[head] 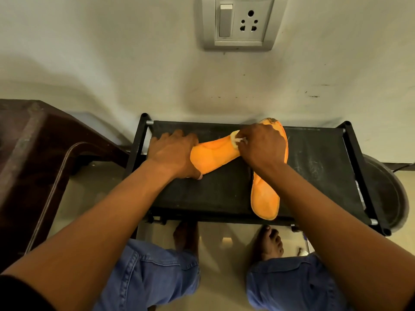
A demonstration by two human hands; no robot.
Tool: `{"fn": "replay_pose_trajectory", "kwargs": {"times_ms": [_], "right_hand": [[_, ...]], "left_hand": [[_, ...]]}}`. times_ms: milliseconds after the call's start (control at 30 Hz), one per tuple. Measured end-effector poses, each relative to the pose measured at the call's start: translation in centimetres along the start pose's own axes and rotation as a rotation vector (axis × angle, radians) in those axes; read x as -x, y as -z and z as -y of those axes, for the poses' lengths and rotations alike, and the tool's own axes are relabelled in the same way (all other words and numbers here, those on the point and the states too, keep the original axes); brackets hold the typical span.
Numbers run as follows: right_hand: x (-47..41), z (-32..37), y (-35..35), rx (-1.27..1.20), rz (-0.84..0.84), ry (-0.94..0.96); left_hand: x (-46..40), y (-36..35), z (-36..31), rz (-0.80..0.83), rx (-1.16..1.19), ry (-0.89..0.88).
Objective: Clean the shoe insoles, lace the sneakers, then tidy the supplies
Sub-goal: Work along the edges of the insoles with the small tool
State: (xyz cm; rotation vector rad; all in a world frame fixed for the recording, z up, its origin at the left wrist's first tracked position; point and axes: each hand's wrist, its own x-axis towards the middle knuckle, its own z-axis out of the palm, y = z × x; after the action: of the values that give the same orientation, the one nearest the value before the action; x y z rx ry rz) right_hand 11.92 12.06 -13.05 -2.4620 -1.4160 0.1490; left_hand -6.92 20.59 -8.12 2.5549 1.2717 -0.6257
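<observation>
Two orange insoles lie on a black rack top. One insole lies crosswise at the middle; my left hand presses flat on its left end. The other insole runs from the back edge toward the front, partly under my right hand. My right hand grips a small pale sponge or cloth and holds it against the crosswise insole. No sneakers or laces are in view.
A wall with a switch and socket plate stands right behind the rack. A dark brown wooden chair is at the left, a round dark basin at the right. My knees and bare feet are below the rack.
</observation>
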Motion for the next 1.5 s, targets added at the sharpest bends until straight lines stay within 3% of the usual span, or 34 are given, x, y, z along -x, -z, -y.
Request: {"fn": "replay_pose_trajectory", "kwargs": {"times_ms": [300,633,833,1000,1167,1333,1500], "right_hand": [[2.7,4.3,-0.7,0.001,0.161,0.306],[0.0,-0.6,0.4,-0.019,0.013,-0.007],[1.6,1.9,-0.4,-0.073,0.145,0.238],[2.8,4.1,-0.9,-0.027,0.242,0.363],[2.2,2.9,-0.7,-0.005,0.126,0.230],[-0.1,-0.4,-0.2,-0.023,-0.001,-0.002],[0.4,0.2,-0.8,-0.069,0.020,0.044]], "left_hand": [[-0.4,-1.3,-1.8,-0.154,0.058,-0.071],[-0.3,-0.7,-2.0,-0.121,0.047,-0.052],[0.5,-0.4,-2.4,-0.010,-0.054,0.021],[0.3,-1.1,-2.8,-0.171,0.056,-0.040],[-0.5,-1.8,-2.9,-0.197,0.155,-0.069],[-1.0,-2.2,-2.8,-0.168,0.095,-0.066],[-0.8,-2.2,-3.1,-0.158,0.077,-0.066]]}}
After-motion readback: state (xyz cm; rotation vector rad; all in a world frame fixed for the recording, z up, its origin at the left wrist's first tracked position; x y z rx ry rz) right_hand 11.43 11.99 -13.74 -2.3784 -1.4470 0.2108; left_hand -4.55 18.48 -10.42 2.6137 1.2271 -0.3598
